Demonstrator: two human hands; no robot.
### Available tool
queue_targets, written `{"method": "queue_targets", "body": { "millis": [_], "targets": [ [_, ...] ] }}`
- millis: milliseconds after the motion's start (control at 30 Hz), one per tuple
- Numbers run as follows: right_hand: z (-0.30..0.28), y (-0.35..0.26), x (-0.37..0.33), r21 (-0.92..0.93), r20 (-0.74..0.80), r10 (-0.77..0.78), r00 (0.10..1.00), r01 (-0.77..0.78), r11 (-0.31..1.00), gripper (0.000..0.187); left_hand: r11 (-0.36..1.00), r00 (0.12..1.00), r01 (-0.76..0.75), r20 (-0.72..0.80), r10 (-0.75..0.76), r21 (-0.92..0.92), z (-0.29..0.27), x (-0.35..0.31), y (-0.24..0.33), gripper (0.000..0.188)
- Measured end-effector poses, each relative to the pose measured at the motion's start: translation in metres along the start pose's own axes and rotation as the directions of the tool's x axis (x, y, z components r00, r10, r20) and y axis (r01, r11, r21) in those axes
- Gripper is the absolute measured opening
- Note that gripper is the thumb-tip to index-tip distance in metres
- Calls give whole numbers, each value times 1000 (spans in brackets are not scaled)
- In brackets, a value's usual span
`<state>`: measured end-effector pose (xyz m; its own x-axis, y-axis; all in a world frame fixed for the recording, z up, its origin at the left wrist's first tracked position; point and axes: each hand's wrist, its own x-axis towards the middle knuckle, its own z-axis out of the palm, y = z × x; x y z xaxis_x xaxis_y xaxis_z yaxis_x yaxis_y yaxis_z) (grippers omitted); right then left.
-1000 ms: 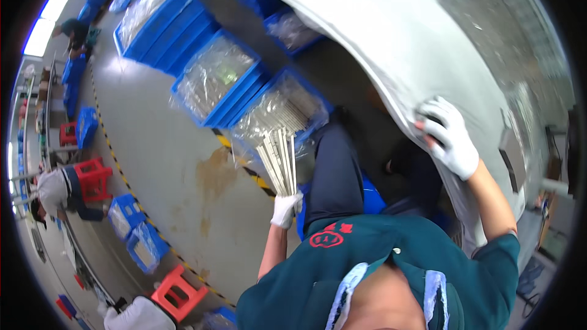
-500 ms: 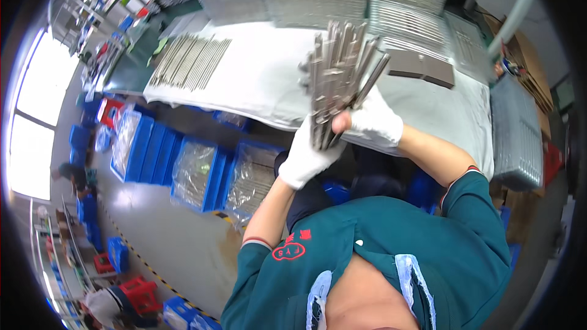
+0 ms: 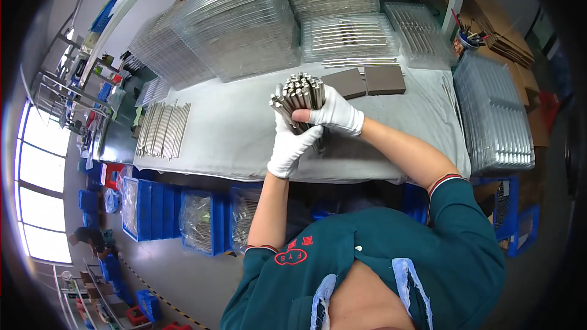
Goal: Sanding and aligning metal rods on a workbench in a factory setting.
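the right hand [image 3: 336,113] curls round the right side of a bundle of metal rods [image 3: 298,90], its bare thumb tip pressing the near face; the left hand [image 3: 288,150] wraps the lower left side, thumb angled across toward the right hand; most of the other fingers are hidden behind the rods, so i cannot tell how they are spaced; the bundle lies between the 2 palms, touching both, so neither hand is nearer; its long axis looks steeply tilted, with the clustered ends up above the gloves and a few lower ends showing beneath.

the bundle is held over the near part of the white-clothed table [image 3: 232,122]; just beyond its right side are 2 brown blocks [image 3: 384,80]; well to its left lies a row of rods [image 3: 164,129], long axes running roughly near to far; behind it stand stacked clear trays [image 3: 244,36]; well to its right is another tray stack [image 3: 495,116]; lower and to its left, blue bins [image 3: 156,211] line the floor.
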<state>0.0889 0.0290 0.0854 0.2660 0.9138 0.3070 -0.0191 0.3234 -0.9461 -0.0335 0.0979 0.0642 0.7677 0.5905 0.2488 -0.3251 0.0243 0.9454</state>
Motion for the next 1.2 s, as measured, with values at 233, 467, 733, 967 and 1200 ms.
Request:
{"method": "queue_targets", "body": {
  "millis": [233,467,733,967,1200],
  "targets": [
    [-6,14,-2,-385,237,50,970,47,922,66,985,1000,-14,-4,15,170,16,22,40,71],
    [-16,-8,-7,-633,188,335,923,-147,760,77,934,970,-103,-173,170,343,14,30,15,26],
    [-152,-12,-44,-981,-124,242,962,-83,-175,89,944,975,-74,-177,137,322,18,33,20,31],
    [-172,-46,-36,-880,-438,193,878,-374,-294,74,925,963,-166,-145,227,343,10,36,9,31],
    [-138,-22,-18,-999,-13,103,995,-9,-38,84,916,959,-169,-153,237,364,11,33,7,31]
  ]
}}
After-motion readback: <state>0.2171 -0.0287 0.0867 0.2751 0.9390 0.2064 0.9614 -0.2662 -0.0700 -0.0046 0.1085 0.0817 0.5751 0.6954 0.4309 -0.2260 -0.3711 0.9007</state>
